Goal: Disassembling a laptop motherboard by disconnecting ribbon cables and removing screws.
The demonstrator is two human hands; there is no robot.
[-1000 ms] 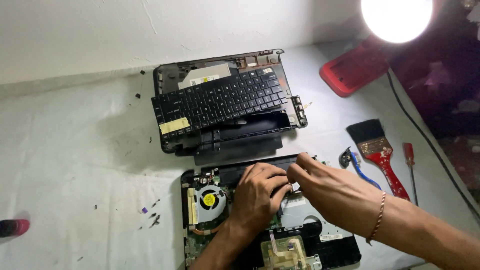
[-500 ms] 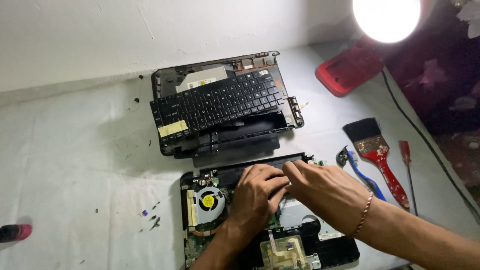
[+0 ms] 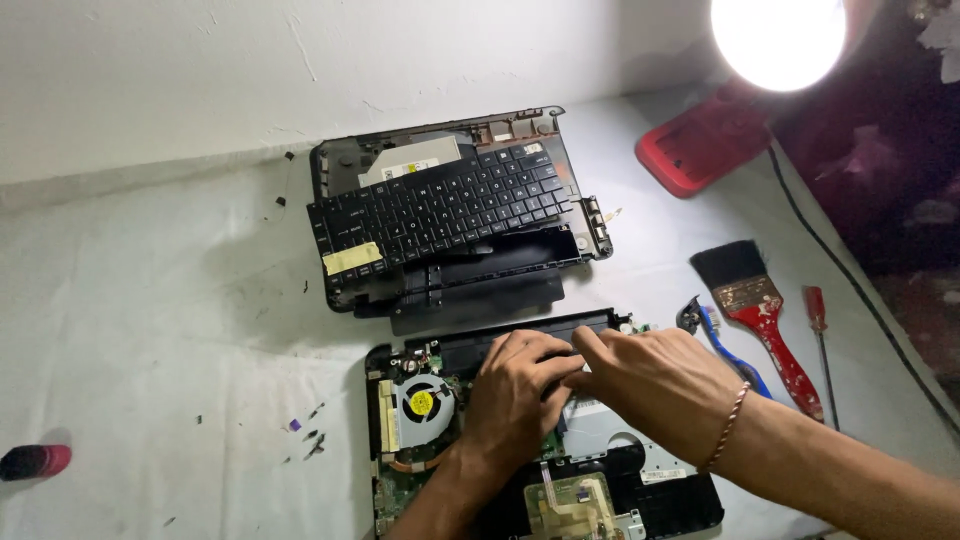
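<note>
An opened laptop base lies on the white cloth in front of me, its circuit board and round cooling fan exposed. My left hand rests palm down on the middle of the board, fingers curled against the parts. My right hand, with a thin bracelet at the wrist, reaches in from the right; its fingertips meet the left hand's at the upper middle of the base. What the fingers pinch is hidden. A loose black keyboard lies on the removed top cover farther back.
To the right lie a red-handled paintbrush, a blue-handled tool and a red screwdriver. A red lamp base and its bright bulb stand at the back right. A pink-and-black object lies at the far left. Small screws dot the cloth.
My right hand has slid a little left and lower, closer over the left hand's fingertips. The view has shifted slightly; the laptop parts have not moved.
</note>
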